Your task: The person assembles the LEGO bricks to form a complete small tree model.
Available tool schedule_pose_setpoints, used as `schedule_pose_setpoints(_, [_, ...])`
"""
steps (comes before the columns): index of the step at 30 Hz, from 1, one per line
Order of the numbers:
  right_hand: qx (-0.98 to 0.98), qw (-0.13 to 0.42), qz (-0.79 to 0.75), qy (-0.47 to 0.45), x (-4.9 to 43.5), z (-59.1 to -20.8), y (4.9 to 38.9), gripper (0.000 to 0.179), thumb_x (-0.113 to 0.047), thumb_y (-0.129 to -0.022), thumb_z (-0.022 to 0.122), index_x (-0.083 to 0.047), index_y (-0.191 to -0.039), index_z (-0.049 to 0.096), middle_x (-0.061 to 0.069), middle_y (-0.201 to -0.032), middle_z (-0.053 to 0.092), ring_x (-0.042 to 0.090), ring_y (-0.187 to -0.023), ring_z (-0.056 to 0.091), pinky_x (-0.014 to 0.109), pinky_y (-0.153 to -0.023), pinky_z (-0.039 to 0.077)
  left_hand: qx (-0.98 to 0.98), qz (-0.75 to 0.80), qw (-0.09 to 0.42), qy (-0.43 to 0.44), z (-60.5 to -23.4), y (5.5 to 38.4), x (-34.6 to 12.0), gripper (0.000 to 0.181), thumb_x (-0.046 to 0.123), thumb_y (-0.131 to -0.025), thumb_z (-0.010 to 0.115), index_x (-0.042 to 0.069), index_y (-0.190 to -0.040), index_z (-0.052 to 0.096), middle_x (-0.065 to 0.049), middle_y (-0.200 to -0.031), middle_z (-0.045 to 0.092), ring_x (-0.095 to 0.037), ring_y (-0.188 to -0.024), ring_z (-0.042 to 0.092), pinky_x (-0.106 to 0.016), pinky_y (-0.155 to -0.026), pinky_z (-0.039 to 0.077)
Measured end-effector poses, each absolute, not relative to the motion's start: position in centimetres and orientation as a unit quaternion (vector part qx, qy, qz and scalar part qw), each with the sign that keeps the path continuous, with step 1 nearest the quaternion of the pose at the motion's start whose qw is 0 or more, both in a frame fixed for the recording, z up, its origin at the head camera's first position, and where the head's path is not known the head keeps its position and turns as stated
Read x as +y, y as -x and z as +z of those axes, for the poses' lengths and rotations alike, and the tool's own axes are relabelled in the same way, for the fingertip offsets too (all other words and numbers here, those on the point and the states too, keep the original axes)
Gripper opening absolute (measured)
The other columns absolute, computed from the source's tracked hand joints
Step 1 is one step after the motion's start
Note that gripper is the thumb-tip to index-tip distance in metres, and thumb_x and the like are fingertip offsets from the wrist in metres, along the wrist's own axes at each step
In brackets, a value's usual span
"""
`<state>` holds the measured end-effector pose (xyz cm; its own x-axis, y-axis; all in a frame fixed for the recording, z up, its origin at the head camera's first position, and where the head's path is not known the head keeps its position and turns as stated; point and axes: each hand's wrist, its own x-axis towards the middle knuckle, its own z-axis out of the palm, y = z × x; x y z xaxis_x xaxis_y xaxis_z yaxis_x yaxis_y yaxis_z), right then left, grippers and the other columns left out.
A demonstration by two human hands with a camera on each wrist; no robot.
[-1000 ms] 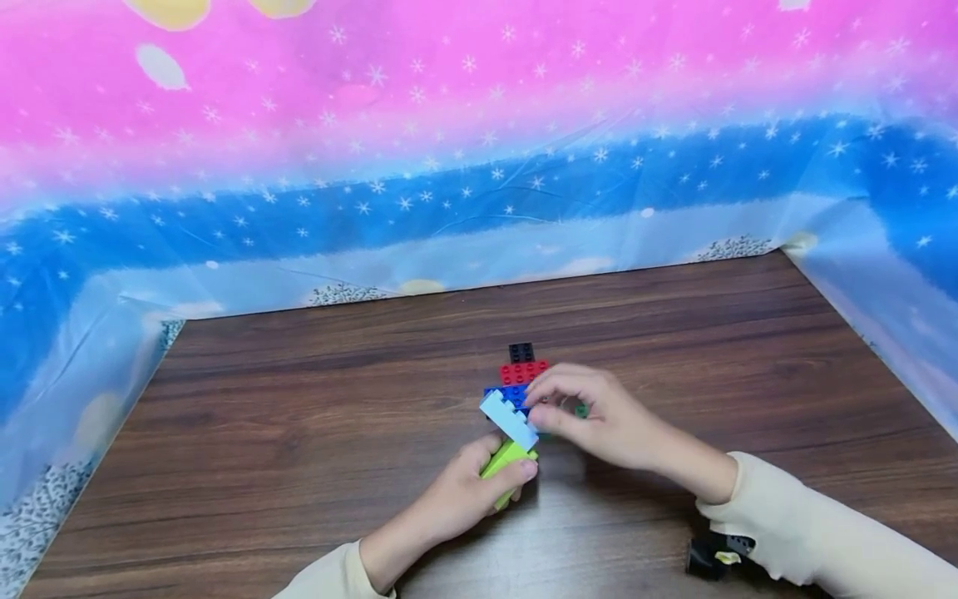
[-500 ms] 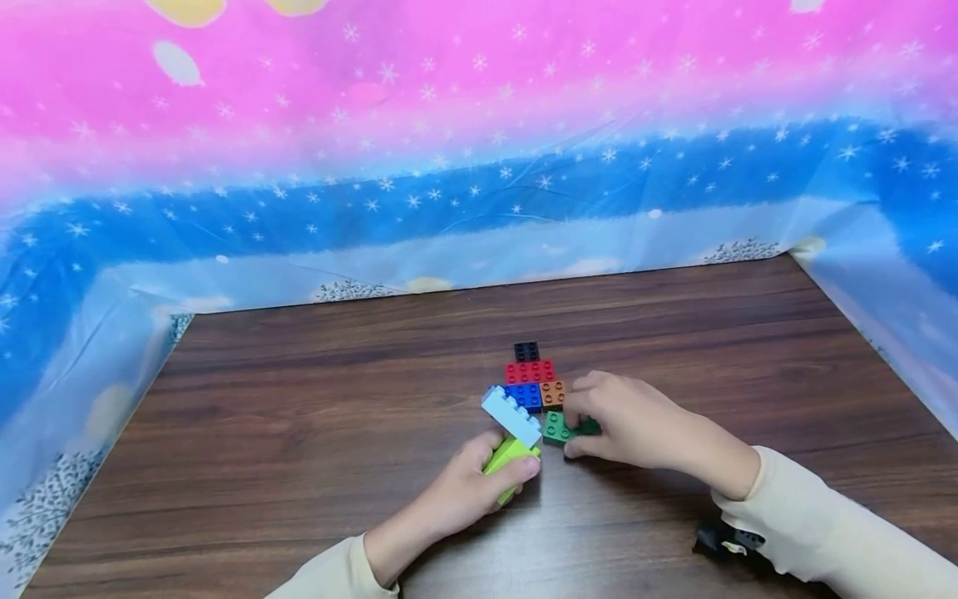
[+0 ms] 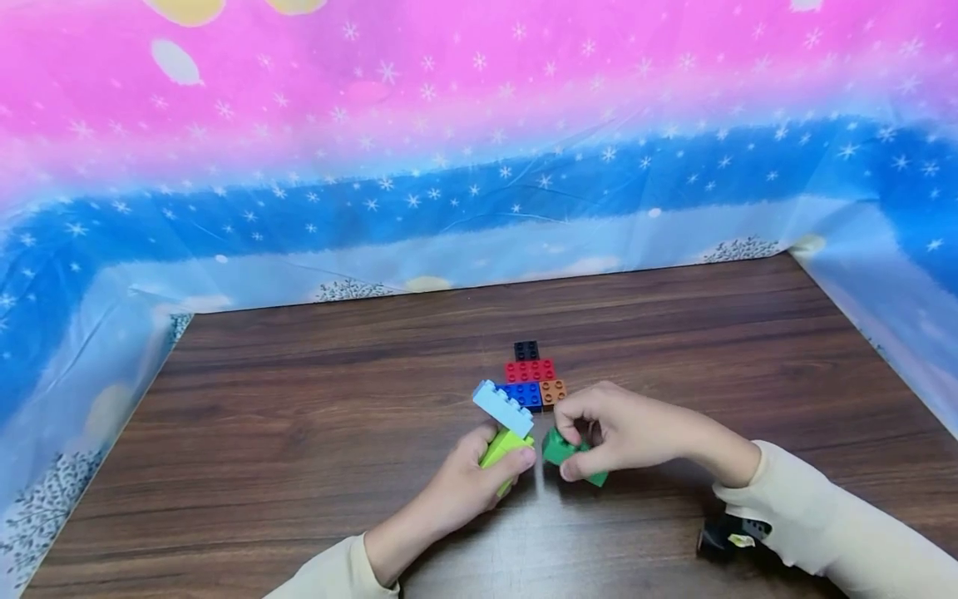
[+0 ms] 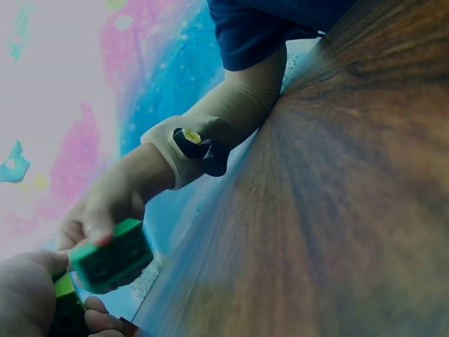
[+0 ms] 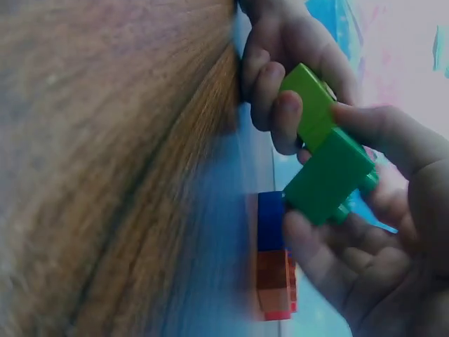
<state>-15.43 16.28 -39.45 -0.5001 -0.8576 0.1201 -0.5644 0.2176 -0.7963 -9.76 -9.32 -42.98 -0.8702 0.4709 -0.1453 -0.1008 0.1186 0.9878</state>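
Note:
In the head view my left hand (image 3: 479, 470) grips a lime green toy brick (image 3: 503, 449), with a light blue brick (image 3: 503, 408) fixed across its far end. My right hand (image 3: 624, 428) pinches a dark green brick (image 3: 563, 449) between thumb and fingers, just right of the lime one. The right wrist view has the green brick (image 5: 330, 175) raised off the table, its studs facing the right palm, overlapping the lime brick (image 5: 309, 105). Through the left wrist view the green brick (image 4: 112, 253) is seen close to the left fingers.
Behind the hands, a row of flat-lying bricks runs away: blue (image 3: 524, 393) beside orange (image 3: 553, 391), then red (image 3: 529, 370), then black (image 3: 526, 350). The brown wooden table (image 3: 299, 416) ends at a snowflake-patterned cloth (image 3: 449, 200). A black wrist camera (image 3: 726, 537) sits under the right sleeve.
My right hand has moved from the blue brick to the green one, picked it up and drawn it nearer. The left hand, still holding its joined bricks, has barely moved.

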Motion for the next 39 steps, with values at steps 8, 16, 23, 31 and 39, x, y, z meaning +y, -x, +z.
schedule_pose_setpoints(8, [0.721,0.177,-0.525,0.416,15.7,-40.3,15.6,0.029,-0.009,-0.095,0.079,-0.008,-0.086,0.051,-0.006,-0.081,0.055,0.004,-0.068,0.050,0.018,-0.056,0.042,0.704,0.659,0.222,-0.144,-43.0,9.8,-9.3,0.029,0.022,-0.106,0.065,-0.002,-0.117,0.054,-0.001,-0.072,0.052,-0.008,-0.056,0.043,-0.019,-0.047,0.035])
schedule_pose_setpoints(16, [0.716,0.194,-0.533,0.407,15.4,-40.7,15.3,0.027,-0.009,-0.096,0.079,-0.009,-0.092,0.052,-0.003,-0.086,0.059,0.006,-0.070,0.059,0.021,-0.058,0.050,0.705,0.654,0.224,-0.158,-43.5,9.9,-9.4,0.034,0.025,-0.107,0.064,-0.003,-0.124,0.056,0.000,-0.073,0.052,-0.008,-0.056,0.044,-0.019,-0.049,0.036])
schedule_pose_setpoints(23, [0.722,0.181,-0.532,0.403,15.3,-40.8,15.3,0.023,-0.009,-0.094,0.081,-0.008,-0.101,0.060,0.002,-0.090,0.070,0.016,-0.076,0.071,0.032,-0.063,0.061,0.711,0.648,0.223,-0.155,-43.4,10.0,-9.5,0.035,0.026,-0.107,0.065,-0.002,-0.126,0.056,-0.001,-0.075,0.054,-0.010,-0.057,0.046,-0.019,-0.050,0.038])
schedule_pose_setpoints(31, [0.712,0.213,-0.551,0.379,15.2,-40.9,15.3,0.018,-0.007,-0.095,0.079,-0.003,-0.101,0.062,0.005,-0.092,0.072,0.015,-0.074,0.071,0.030,-0.061,0.060,0.716,0.644,0.221,-0.156,-43.3,10.0,-9.6,0.035,0.026,-0.107,0.065,-0.001,-0.127,0.057,0.000,-0.073,0.054,-0.010,-0.056,0.046,-0.019,-0.049,0.038])
schedule_pose_setpoints(39, [0.722,0.196,-0.548,0.373,15.1,-40.8,15.0,0.019,-0.010,-0.094,0.082,-0.008,-0.100,0.064,0.002,-0.092,0.074,0.016,-0.073,0.072,0.030,-0.060,0.060,0.708,0.649,0.223,-0.164,-43.4,10.0,-9.7,0.036,0.024,-0.107,0.064,-0.002,-0.131,0.056,0.001,-0.071,0.051,-0.009,-0.054,0.044,-0.019,-0.048,0.036])
